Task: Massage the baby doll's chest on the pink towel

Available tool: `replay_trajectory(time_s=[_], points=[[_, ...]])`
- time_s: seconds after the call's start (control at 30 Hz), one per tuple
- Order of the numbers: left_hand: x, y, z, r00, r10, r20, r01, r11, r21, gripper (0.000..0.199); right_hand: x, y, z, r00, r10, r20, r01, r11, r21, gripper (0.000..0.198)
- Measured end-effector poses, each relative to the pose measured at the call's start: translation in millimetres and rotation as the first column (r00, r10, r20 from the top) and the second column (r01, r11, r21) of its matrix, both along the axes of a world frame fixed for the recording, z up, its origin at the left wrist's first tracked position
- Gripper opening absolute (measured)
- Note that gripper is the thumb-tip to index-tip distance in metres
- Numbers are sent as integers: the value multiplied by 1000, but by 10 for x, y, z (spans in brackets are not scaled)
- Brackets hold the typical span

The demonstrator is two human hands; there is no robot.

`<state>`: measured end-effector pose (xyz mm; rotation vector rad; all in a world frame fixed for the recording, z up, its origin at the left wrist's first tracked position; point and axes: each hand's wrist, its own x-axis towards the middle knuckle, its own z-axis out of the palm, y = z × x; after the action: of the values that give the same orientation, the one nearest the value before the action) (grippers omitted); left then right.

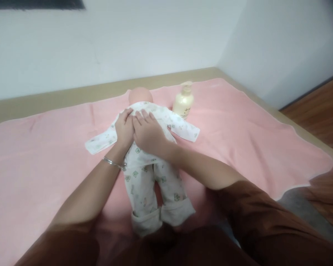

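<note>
A baby doll (138,157) in a white printed long-sleeved top and matching trousers with rolled cuffs lies stretched out on a pink blanket (233,147). Its bare round head (140,95) points away from me, and no face shows. My left hand (124,129), below a silver bracelet on the wrist, rests on the left side of the doll's upper body. Beside it, touching, my right hand (148,133) lies flat on the middle of the top with fingers stretched toward the head. Neither hand grips anything that I can see. The doll's sleeves spread out to both sides.
A cream pump bottle (184,101) stands on the blanket, right of the doll's head and behind its right sleeve. The beige bed edge (105,90) runs along white walls at the back. Wooden flooring (319,107) shows at the far right.
</note>
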<state>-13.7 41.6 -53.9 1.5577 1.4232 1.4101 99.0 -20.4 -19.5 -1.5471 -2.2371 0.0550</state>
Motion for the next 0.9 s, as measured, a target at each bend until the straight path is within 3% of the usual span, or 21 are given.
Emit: replay_trajectory(time_s=[0.1,0.2,0.33,0.43,0.63,0.77,0.9], points=[[6,-26,31,1000,9,-3,-9,1000,-30,37,-7,10,-11,997,77,5,-77,997,12,54],[10,-28,46,996,20,-90,-21,1000,-14,40,159,216,-9,989,137,-54,-139,990,-31,52],[14,-15,49,986,36,-165,-35,999,8,40,414,497,-15,993,25,-115,-40,991,-126,58],[16,-16,51,984,37,-174,-36,999,12,40,472,563,-26,994,-13,-110,-1,992,-127,58],[13,-16,42,989,43,-140,-41,999,16,39,190,240,-21,990,-141,12,142,988,-55,58],[-3,-11,21,998,25,-62,-27,999,-27,38,-34,-56,-20,996,-25,87,23,999,25,56],[-10,-13,8,999,12,-46,-13,999,-34,39,16,-3,13,995,77,66,-74,997,-37,55]])
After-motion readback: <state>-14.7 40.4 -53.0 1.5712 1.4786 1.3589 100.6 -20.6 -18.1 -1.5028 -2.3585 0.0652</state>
